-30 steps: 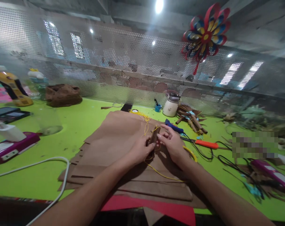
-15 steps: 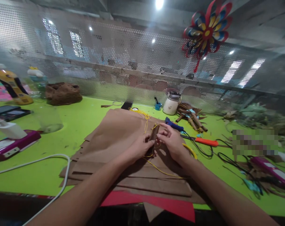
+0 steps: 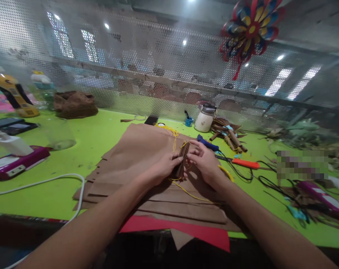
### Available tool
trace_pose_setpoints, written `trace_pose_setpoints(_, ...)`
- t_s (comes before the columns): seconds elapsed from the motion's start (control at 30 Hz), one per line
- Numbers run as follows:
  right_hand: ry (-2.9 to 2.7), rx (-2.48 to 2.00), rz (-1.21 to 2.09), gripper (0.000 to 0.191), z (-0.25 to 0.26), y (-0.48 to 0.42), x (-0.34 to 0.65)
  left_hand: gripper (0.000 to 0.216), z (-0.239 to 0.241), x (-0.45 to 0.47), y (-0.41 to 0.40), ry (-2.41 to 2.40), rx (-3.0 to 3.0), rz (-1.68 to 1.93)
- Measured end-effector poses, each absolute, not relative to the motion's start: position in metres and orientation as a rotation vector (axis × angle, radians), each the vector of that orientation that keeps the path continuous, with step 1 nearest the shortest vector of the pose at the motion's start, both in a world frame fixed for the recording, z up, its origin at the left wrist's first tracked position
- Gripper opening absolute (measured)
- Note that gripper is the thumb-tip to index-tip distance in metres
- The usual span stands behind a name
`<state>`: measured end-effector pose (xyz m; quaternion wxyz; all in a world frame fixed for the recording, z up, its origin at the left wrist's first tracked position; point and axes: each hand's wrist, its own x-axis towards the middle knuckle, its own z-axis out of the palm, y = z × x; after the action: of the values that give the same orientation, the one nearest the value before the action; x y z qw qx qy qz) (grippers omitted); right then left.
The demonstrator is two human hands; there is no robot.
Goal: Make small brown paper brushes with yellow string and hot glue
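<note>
A small dark brown bundle of folded, leaf-like strips is upright over the stack of brown paper sheets. My left hand grips it from the left, thumb across its front. From the right, my right hand has its thumb and bent fingers closed at the bundle's edge, with the index finger reaching towards the top. Thin yellow cord shows at the bundle's top and base, and a length trails right across the paper. The far side of the bundle is hidden.
Behind the paper lie loose yellow thread, a blue pot and a white jar. To the right are a blue glue gun, an orange-handled tool and black cables. Purple power strip and white cable lie left.
My left thumb has shifted higher on the bundle, and more of the bundle's folded layers show below it. Both hands stay around it. The camera has tilted down slightly.
</note>
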<state>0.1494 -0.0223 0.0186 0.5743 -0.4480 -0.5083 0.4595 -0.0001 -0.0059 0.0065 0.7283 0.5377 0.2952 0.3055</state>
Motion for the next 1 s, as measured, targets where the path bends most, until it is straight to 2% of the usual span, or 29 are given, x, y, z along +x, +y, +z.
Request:
trace_pose_setpoints(0.33, -1.238, -1.075, 1.069, 0.060, 0.0162, -0.0200, 0.1515, 0.023, 0.0104, -0.0005, -0.0080, 0.652, 1.153, 0.679)
trace_pose_setpoints(0.57, -1.245, -1.073, 1.064, 0.078, 0.0124, -0.0193, 0.1506, 0.025, 0.0092, -0.0018, -0.0054, 0.666, 1.141, 0.667)
trace_pose_setpoints(1.0, -1.329, -1.196, 0.963, 0.073, 0.0206, -0.0182, 0.1429, 0.024, 0.0047, -0.0013, -0.0031, 0.613, 1.139, 0.693)
